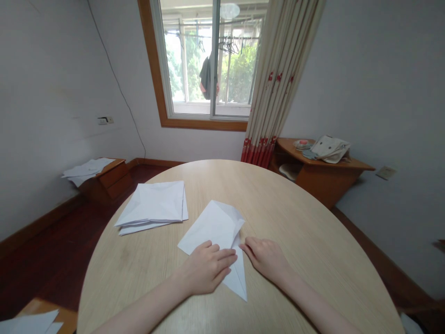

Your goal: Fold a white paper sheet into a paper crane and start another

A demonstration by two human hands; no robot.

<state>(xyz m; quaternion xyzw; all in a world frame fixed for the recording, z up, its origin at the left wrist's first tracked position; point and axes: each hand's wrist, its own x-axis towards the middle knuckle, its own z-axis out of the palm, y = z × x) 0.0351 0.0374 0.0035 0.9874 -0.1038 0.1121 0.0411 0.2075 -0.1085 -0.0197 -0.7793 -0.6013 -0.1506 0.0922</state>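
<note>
Here, midway across the round desk (295, 208), the left hand (208, 268) lies flat on a folded white sheet (208, 227), while the right hand (267, 256) curls at the sheet's right side — whether pinching it, I cannot tell. Farther off, a paper stack (156, 199) sits near the left edge; a curtain (274, 88) hangs beyond the far edge.

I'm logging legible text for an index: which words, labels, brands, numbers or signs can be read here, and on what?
None can be read.
The folded paper sheet under the left hand and the paper stack show no visible writing.
Any marking on the right wall's socket plate is too small to read.
</note>
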